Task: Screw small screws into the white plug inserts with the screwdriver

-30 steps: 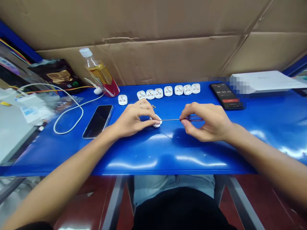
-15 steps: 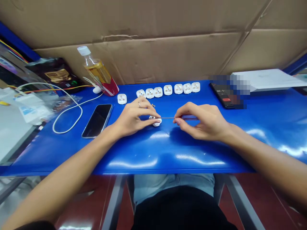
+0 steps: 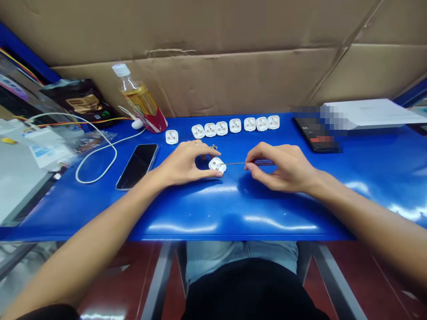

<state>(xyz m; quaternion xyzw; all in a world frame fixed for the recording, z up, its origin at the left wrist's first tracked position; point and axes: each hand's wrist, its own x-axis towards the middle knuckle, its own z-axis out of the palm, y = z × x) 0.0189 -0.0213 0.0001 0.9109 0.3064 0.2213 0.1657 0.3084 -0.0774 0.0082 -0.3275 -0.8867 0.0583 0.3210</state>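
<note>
A round-cornered white plastic plug piece (image 3: 216, 165) with small metal parts in its face sits on the blue table. My left hand (image 3: 188, 162) holds it by the edges, thumb along the near side and index finger at the far side. In my right hand (image 3: 278, 166) is a screwdriver (image 3: 235, 163), pinched between thumb and fingers. Its thin shaft lies nearly level, pointing left, with the tip at the right part of the piece's face. My right palm partly hides the dark translucent handle. Just beyond the piece lies a small heap of brass-coloured screws (image 3: 214, 147).
Several similar white pieces (image 3: 235, 126) form a row at the back; another (image 3: 171, 137) sits farther left. A phone (image 3: 137, 166), a white cable (image 3: 78, 166) and a drink bottle (image 3: 143, 102) are on the left. A second phone (image 3: 313, 135) and white box (image 3: 370, 113) occupy the right.
My left fingers have spread from a pinch over the piece to its edges, uncovering its face. The piece now faces up more. The screwdriver still points at it.
</note>
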